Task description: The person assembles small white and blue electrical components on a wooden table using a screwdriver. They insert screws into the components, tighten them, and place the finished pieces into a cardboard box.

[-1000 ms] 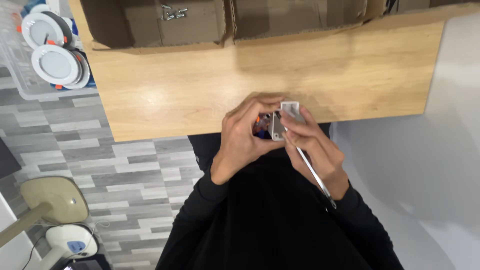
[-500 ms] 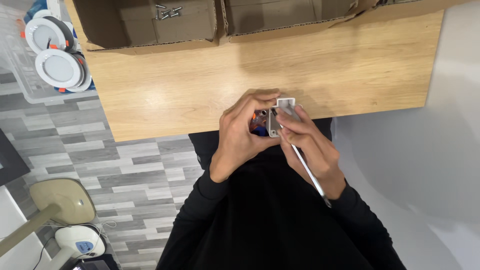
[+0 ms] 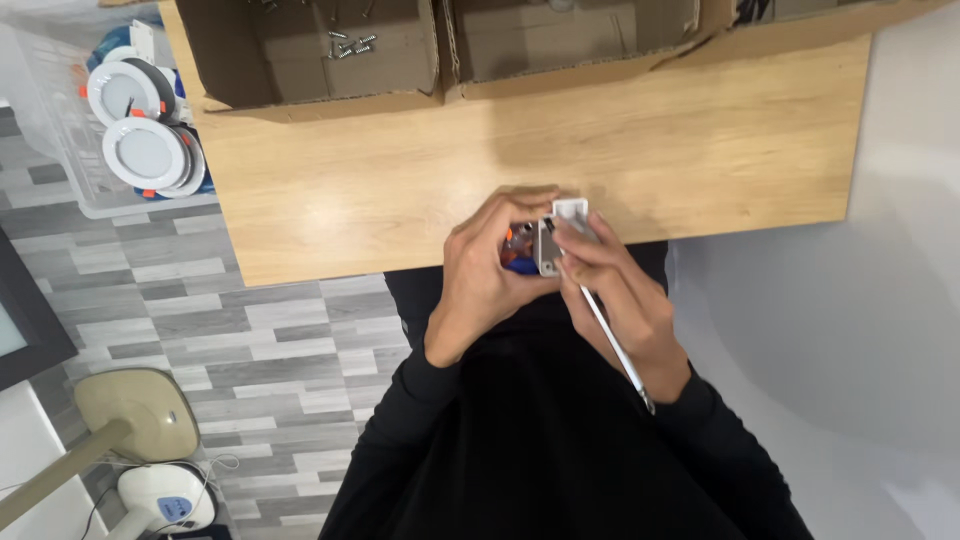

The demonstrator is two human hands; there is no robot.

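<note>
Fingers (image 3: 500, 225) of the left hand (image 3: 480, 280) clench a small, light, rigid metal-and-white-plastic electrical part (image 3: 548, 240) by its edges just above the wooden tabletop (image 3: 700, 130); the right hand (image 3: 620, 290) grips a thin white-handled tool (image 3: 610, 335) against it. Cardboard boxes (image 3: 320, 60) sit beyond.

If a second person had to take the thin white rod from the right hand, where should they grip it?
Probably the free lower end of the thin white rod, approached from the wrist side. It slants away from the small white box, crossing the right hand and lying bare there.
</note>
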